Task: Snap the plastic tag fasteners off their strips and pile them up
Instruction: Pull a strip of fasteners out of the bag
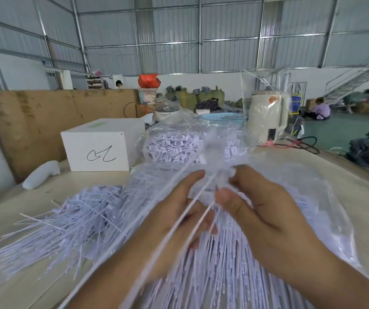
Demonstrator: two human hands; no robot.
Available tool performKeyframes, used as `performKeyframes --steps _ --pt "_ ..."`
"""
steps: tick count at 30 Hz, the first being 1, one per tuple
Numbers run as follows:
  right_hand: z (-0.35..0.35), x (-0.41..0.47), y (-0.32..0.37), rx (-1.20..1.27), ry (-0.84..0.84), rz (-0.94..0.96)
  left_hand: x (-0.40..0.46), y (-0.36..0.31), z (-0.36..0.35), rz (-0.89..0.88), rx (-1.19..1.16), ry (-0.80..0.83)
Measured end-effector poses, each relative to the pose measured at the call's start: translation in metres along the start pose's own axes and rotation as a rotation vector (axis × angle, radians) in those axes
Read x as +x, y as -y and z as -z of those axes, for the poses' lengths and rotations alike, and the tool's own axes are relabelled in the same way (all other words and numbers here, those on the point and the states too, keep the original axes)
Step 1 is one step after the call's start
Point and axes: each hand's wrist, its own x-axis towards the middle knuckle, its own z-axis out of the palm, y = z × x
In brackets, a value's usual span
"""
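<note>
Head view, items listed relative to the white box (100,148) with a black scrawl on its front, standing on your worktop (357,197).

Left of the box: a brown cardboard sheet (45,117) propped upright, and a white moulded object (40,173) lying at its foot.
Right of the box: a clear plastic bag (190,143) stuffed with fasteners; beyond it a blue basket (221,118) and a cream appliance (268,117) under plastic film.
Near side of the box: the loose pile of snapped fasteners (85,210), pale lilac, thin stems with small flat tags, fanned across the worktop.

Further right of that pile, before you: the bundle of fastener strips (223,264), long parallel rods lying on clear film, blurred at its far end.

Your left hand (179,219) has its fingers curled round white strips that run across its palm. Your right hand (261,210) pinches the same bundle, thumb pressed against the fingers. The two hands sit just beside each other and hide the bundle's middle.
</note>
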Motion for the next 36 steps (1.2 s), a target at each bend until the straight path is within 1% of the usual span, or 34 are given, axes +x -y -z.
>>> performKeyframes --steps 2,4,5,7,9,11,12,14,15,18,20,22,23,24,25,28,30,33,36 --pt "0.006 0.000 0.003 -0.018 -0.096 0.022 0.004 0.007 0.008 -0.045 0.074 0.004" --pt "0.016 0.003 0.008 -0.192 -0.146 0.094 0.008 0.013 0.022 -0.072 0.098 -0.117" --pt "0.021 0.005 0.010 -0.285 -0.117 0.116 0.009 0.015 0.026 -0.085 0.122 -0.171" --pt "0.030 0.007 0.011 -0.405 0.062 0.080 0.008 0.015 0.033 -0.106 0.136 -0.186" --pt "0.035 0.008 0.008 -0.436 0.265 -0.038 0.007 0.010 0.032 -0.127 0.063 -0.161" --pt "0.039 0.008 0.005 -0.403 0.368 -0.156 0.008 0.004 0.028 -0.125 -0.052 -0.099" --pt "0.041 0.009 0.004 -0.370 0.404 -0.206 0.008 0.000 0.025 -0.101 -0.139 -0.031" --pt "0.045 0.011 0.001 -0.265 0.459 -0.285 0.007 -0.006 0.023 -0.056 -0.284 0.159" --pt "0.047 0.012 0.001 -0.184 0.475 -0.323 0.005 -0.007 0.024 -0.052 -0.311 0.246" --pt "0.052 0.013 -0.001 0.072 0.509 -0.418 0.000 -0.009 0.028 -0.044 -0.231 0.378" --pt "0.050 0.014 0.000 0.148 0.550 -0.437 -0.002 -0.008 0.030 0.009 -0.162 0.422" --pt "0.046 0.014 0.001 0.175 0.612 -0.440 -0.002 -0.006 0.031 0.046 -0.124 0.464" --pt "0.043 0.013 0.001 0.176 0.623 -0.432 -0.002 -0.005 0.029 0.049 -0.102 0.451" --pt "0.040 0.013 0.002 0.162 0.600 -0.421 -0.001 -0.005 0.027 0.043 -0.071 0.397" --pt "0.037 0.013 0.002 0.135 0.540 -0.409 -0.001 -0.003 0.023 0.028 -0.048 0.303" --pt "0.023 0.010 0.003 0.082 0.269 -0.392 0.003 0.000 0.013 -0.028 -0.054 -0.037" --pt "0.011 0.007 0.005 0.065 0.115 -0.370 0.006 0.000 0.004 -0.038 -0.097 -0.176" --pt "-0.003 0.003 0.008 0.028 -0.023 -0.326 0.006 -0.003 -0.002 -0.011 -0.247 -0.279" --pt "-0.009 0.001 0.012 0.000 -0.062 -0.289 0.003 -0.006 -0.001 0.003 -0.278 -0.300"
